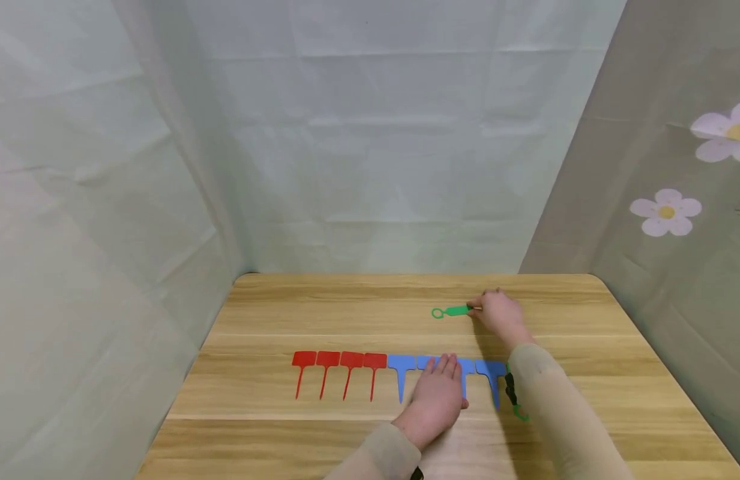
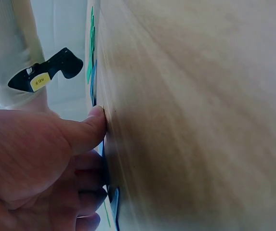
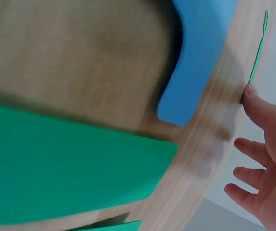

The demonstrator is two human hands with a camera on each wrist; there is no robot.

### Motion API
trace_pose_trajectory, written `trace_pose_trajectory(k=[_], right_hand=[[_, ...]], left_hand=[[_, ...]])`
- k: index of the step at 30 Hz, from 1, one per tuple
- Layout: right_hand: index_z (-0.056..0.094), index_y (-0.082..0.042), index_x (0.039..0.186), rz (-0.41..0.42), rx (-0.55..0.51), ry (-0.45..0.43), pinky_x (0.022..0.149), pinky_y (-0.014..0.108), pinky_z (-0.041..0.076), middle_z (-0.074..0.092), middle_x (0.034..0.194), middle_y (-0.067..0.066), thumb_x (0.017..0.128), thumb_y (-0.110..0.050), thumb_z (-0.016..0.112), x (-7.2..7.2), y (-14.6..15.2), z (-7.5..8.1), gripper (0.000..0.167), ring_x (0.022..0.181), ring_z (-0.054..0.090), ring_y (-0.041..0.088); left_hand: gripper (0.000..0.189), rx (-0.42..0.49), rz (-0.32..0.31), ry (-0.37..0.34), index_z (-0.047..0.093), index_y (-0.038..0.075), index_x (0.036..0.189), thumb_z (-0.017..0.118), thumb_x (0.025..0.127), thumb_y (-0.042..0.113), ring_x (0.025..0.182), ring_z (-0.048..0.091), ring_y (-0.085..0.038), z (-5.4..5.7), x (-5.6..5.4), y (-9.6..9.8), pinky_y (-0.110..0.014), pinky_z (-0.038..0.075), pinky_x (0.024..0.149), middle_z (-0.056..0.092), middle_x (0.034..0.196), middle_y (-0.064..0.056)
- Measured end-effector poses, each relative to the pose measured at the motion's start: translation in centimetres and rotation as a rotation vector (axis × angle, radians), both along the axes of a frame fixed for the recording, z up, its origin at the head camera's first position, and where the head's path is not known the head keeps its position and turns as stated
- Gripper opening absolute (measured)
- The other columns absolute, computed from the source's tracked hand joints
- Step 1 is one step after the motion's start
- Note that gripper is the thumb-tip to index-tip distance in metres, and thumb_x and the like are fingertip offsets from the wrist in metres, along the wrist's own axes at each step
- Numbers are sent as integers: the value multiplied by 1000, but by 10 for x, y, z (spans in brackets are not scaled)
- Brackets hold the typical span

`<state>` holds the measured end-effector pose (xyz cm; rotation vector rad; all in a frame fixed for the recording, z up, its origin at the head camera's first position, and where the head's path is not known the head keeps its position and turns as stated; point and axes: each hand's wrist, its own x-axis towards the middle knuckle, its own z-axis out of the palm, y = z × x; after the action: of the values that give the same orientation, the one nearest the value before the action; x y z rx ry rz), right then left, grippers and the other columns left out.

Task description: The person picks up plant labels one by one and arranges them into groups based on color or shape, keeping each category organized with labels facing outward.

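My right hand [image 1: 501, 316] pinches one end of a green tag [image 1: 458, 311] near the back of the table; its ring end points left. The right wrist view shows the thumb at the end of this thin green tag [image 3: 259, 50], the other fingers spread. My left hand [image 1: 435, 399] lies flat, fingers straight, over the middle of a row of blue T-shaped plant labels [image 1: 402, 363], partly hiding some. In the left wrist view, the left hand [image 2: 46, 168] has its thumb tip at the tabletop. Several red T-shaped plant labels [image 1: 352, 360] continue the row to the left.
More green tags [image 1: 521, 415] lie at the row's right end, partly hidden by the right sleeve [image 1: 562, 407]; green pieces [image 3: 70, 168] also appear close up in the right wrist view. Pale cloth [image 1: 376, 167] hangs behind the wooden table [image 1: 256, 440] and at its sides.
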<state>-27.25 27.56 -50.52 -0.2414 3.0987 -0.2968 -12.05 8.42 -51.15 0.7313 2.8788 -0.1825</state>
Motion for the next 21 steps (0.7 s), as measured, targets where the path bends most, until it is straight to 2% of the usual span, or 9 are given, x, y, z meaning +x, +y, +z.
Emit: trace_pose_trajectory(k=[2, 4, 6, 10, 14, 21], right_hand=[[82, -18, 125, -19, 25, 16, 105, 68, 49, 70, 135, 20, 100, -31, 78, -1, -2, 1, 29, 136, 53, 55], [84, -18, 121, -28, 36, 23, 109, 69, 46, 72, 132, 18, 98, -29, 81, -2, -5, 4, 26, 136, 54, 53], [85, -18, 118, -34, 44, 20, 114, 70, 41, 73, 131, 16, 95, -27, 83, -4, -8, 7, 24, 139, 52, 53], [86, -17, 113, -44, 42, 1, 115, 75, 35, 72, 135, 16, 91, -23, 87, -8, -13, 10, 23, 148, 36, 61], [85, -15, 110, -55, 34, -12, 115, 76, 33, 73, 131, 18, 89, -20, 88, -13, -15, 11, 22, 147, 36, 62], [78, -10, 106, -44, 44, -65, 113, 79, 33, 73, 129, 23, 91, -14, 86, -18, -18, 11, 18, 145, 33, 66]], left_hand=[[71, 5, 0, 4, 47, 21, 164, 57, 105, 59, 157, 32, -10, 0, 0, 0, -31, 25, 128, 37, 171, 7], [71, 4, 0, 6, 47, 21, 164, 57, 105, 59, 157, 32, -10, 0, 0, 0, -31, 26, 128, 37, 171, 7], [71, 0, 1, 6, 47, 21, 164, 57, 104, 59, 157, 32, -10, 1, 0, -1, -30, 27, 127, 37, 171, 7], [71, -1, 1, 12, 47, 21, 164, 57, 104, 59, 157, 32, -10, 2, 1, -2, -31, 28, 127, 38, 171, 7], [72, -4, -5, 23, 48, 21, 163, 58, 104, 59, 157, 33, -10, 2, 2, -2, -31, 28, 127, 39, 170, 7], [71, -28, -17, 42, 49, 22, 163, 56, 104, 61, 156, 34, -9, 0, 1, -2, -32, 28, 127, 39, 170, 7]])
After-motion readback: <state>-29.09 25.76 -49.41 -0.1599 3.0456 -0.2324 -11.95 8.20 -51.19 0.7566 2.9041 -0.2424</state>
